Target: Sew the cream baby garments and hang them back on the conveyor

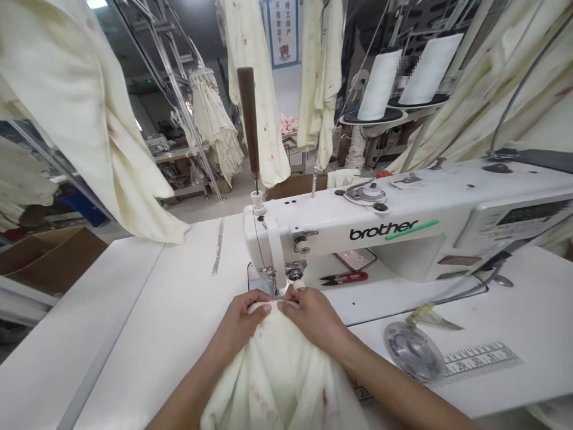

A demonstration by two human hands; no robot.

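Note:
Pale cream fabric (282, 364) with small reddish marks hangs in folds towards me from the needle area of a white sewing machine (322, 233). My left hand (245, 316) pinches the fabric's upper edge, just left of the presser foot (276, 291). On the other side, my right hand (311, 313) grips the same edge between thumb and fingers, close by the needle. The two thumbs lie near each other on top of the cloth. Part of the fabric edge is hidden by my fingers and the machine head.
Red-handled thread snips (344, 278) and a phone (357, 258) lie under the machine arm. To the right are a clear round container (414, 351) and a printed ruler (483, 361). Thread cones (379, 83) stand behind. A cream garment (102, 137) drapes onto the table's left side.

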